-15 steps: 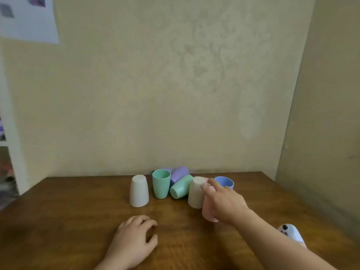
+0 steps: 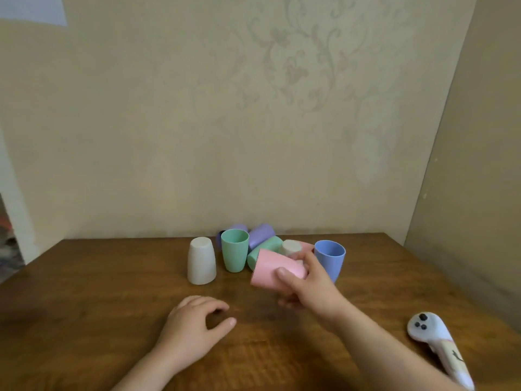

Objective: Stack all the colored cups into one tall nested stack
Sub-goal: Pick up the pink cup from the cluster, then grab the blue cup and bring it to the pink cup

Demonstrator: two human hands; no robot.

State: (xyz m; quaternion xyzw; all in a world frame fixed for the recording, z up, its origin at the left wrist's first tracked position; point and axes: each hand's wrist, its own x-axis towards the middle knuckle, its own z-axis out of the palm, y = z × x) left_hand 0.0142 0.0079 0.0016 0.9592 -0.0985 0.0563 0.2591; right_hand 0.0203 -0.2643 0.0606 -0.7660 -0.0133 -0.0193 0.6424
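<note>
My right hand grips a pink cup, tilted on its side above the wooden table, its mouth toward the lower left. Behind it stand a beige cup upside down and a blue cup upright. A green cup stands upright, another green cup lies on its side, and two purple cups lie at the back. A second beige cup stands upside down at the left. My left hand rests on the table, fingers curled, holding nothing.
A white handheld controller lies on the table at the lower right. Walls close the table at the back and on the right. A further pink cup shows behind the beige one.
My right hand has lifted the pink cup off the table and tipped it sideways. The beige cup and blue cup behind it are now uncovered. My left hand stays put.
</note>
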